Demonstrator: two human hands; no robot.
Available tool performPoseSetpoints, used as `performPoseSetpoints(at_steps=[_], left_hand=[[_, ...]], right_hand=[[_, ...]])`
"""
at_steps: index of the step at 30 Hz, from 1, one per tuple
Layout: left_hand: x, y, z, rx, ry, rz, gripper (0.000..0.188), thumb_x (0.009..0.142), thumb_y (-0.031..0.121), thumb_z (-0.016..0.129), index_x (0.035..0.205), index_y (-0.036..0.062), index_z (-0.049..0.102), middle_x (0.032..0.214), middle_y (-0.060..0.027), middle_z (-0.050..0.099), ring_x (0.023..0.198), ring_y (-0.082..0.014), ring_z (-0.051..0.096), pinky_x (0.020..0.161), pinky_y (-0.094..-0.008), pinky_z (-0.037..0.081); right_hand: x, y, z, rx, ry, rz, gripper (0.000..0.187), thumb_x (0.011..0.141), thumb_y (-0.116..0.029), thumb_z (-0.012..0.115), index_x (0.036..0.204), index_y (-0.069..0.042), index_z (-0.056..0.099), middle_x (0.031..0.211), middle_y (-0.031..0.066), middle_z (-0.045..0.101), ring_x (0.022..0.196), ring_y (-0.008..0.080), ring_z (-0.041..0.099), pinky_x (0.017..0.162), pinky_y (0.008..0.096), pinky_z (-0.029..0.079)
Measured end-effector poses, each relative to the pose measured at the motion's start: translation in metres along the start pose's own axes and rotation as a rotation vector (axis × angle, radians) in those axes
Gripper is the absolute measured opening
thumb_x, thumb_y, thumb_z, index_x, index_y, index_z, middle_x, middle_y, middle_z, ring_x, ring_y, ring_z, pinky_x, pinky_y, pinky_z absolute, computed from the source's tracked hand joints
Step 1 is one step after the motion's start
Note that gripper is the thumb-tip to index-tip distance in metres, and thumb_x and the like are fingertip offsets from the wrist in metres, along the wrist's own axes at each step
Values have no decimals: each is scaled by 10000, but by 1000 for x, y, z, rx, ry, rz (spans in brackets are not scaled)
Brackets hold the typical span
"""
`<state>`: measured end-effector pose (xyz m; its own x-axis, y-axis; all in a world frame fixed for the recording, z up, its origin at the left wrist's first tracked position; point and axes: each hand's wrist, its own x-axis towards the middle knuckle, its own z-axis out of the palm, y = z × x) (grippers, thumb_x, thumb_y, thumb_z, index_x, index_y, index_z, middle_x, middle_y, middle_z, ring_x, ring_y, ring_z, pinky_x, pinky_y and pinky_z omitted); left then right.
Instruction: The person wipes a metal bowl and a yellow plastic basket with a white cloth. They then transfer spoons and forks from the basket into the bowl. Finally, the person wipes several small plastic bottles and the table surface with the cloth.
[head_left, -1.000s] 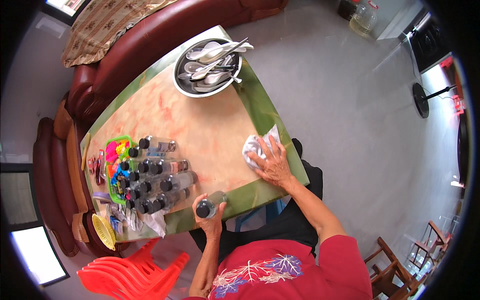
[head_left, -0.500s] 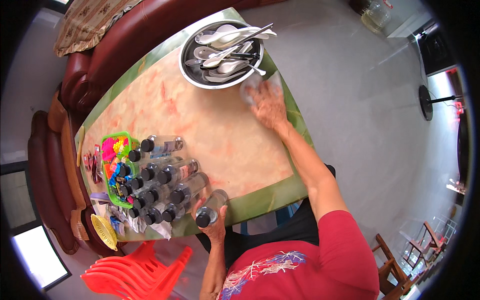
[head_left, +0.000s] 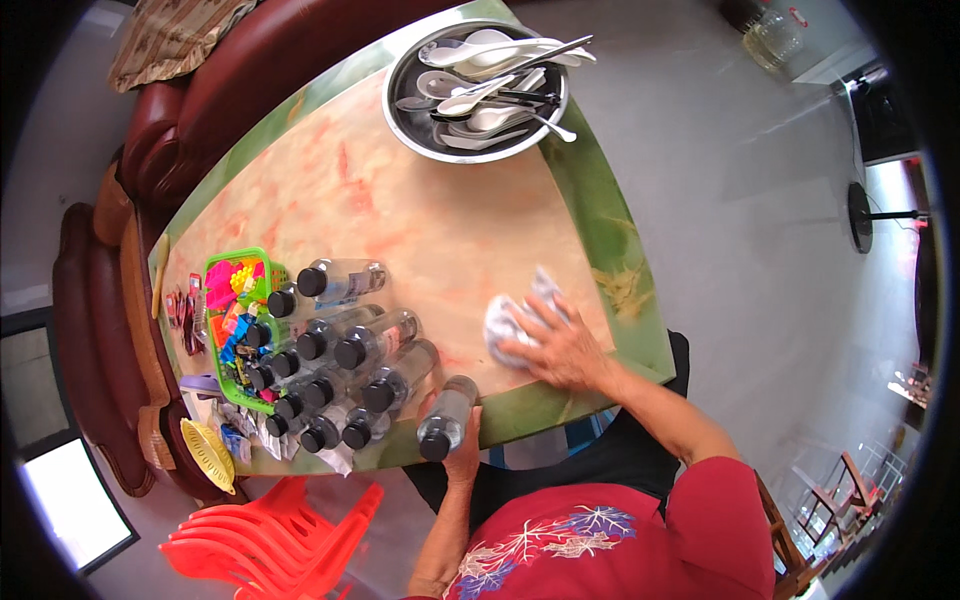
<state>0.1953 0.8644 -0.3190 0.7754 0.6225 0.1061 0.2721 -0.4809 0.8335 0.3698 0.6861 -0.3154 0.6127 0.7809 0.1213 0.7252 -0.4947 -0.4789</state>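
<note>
Clear bottle, black-capped (head_left: 452, 412), at the near edge of the worktop (head_left: 470, 230), the left hand (head_left: 464, 462) curled closed around it; white patterned cloth (head_left: 503, 330), bunched flat on the worktop beneath the right hand (head_left: 568, 352), fingers spread over it. Similar bottles (head_left: 385, 330), grouped beside the green basket (head_left: 214, 340), some bearing printed labels (head_left: 368, 279), lettering too small to read.

The right hand (head_left: 572, 352) and cloth (head_left: 500, 325) have moved from beside the bowl (head_left: 455, 157) toward the near table edge (head_left: 545, 416).
</note>
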Motion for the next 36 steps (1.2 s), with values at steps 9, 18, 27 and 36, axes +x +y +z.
performPoseSetpoints(at_steps=[9,18,27,36], left_hand=[[-14,-16,-1,43,-49,-112,541,728,53,785,1180,-8,493,1081,-97,582,1017,-192,553,921,-337,436],[-8,-40,2,306,-133,36,552,754,92,772,1219,-17,495,1174,-107,563,1071,-203,540,942,-343,419],[9,-7,9,50,14,-55,454,759,100,772,1131,-11,536,1088,-90,590,970,-188,563,851,-329,459],[20,12,34,-234,17,-139,482,773,83,754,1175,-24,510,1127,-103,576,990,-196,556,881,-352,454]], right_hand=[[217,34,51,-85,212,-6,494,787,-364,618,1265,-358,497,1426,53,396,1315,327,334,1021,586,237],[198,10,68,-77,184,23,461,827,-367,581,1278,-363,489,1409,44,410,1340,361,297,1062,591,173],[36,-38,44,-19,157,-8,458,807,-297,616,1255,-310,519,1400,78,410,1320,372,316,1061,592,201],[-108,-40,12,-35,94,-144,391,765,-304,632,1152,-319,578,1312,57,488,1283,333,371,1047,544,264]])
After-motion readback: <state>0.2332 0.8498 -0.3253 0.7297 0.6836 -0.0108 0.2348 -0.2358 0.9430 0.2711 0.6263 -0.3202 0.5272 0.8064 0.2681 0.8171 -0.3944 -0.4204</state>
